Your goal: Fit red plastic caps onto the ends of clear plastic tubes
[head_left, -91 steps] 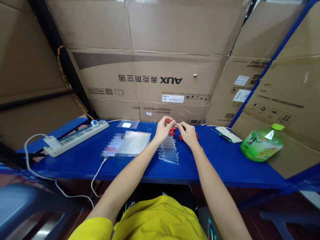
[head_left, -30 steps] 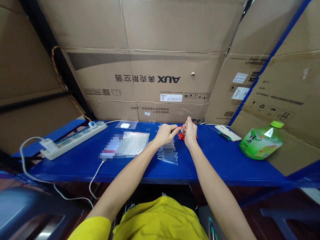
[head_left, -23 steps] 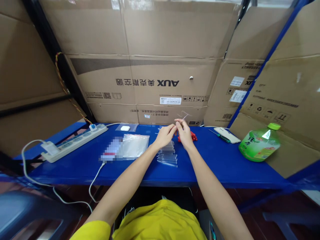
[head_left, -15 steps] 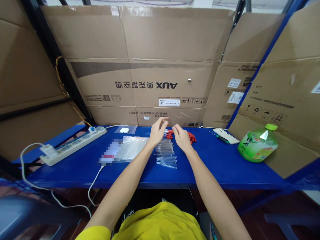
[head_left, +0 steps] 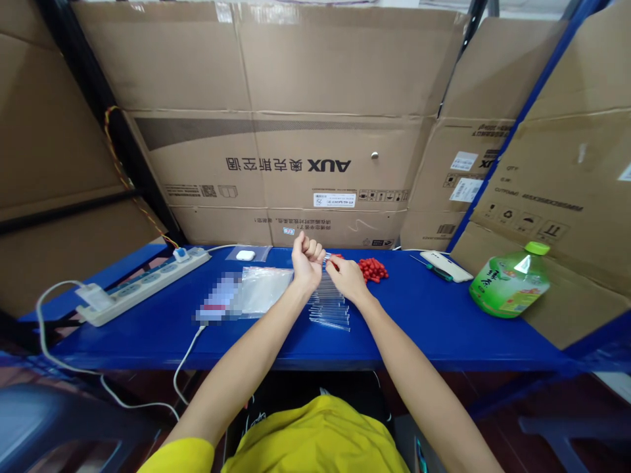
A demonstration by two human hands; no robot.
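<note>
My left hand [head_left: 306, 259] is curled with the wrist turned up, fingers wrapped round a thin clear tube [head_left: 327, 256] whose end pokes out toward the right. Close beside it, my right hand [head_left: 349, 279] pinches at that end; a bit of red shows near its fingertips, and the exact contact is hidden. Below both hands lies a row of thin clear tubes [head_left: 329, 312], side by side on the blue table. A heap of small red caps [head_left: 373, 269] sits just right of my right hand. More red pieces [head_left: 336, 256] show behind the fingers.
Left of the tubes lie clear plastic bags [head_left: 266, 292] and a blurred-out phone [head_left: 219, 299] on a cable. A power strip [head_left: 148, 286] and a white case [head_left: 245, 255] are farther left. At right are a screwdriver [head_left: 440, 272], a white object [head_left: 451, 267] and a green bottle [head_left: 510, 282].
My hands have come together. The left has turned and curled round a clear tube, while the right has moved left to its end, uncovering more of the red heap.
</note>
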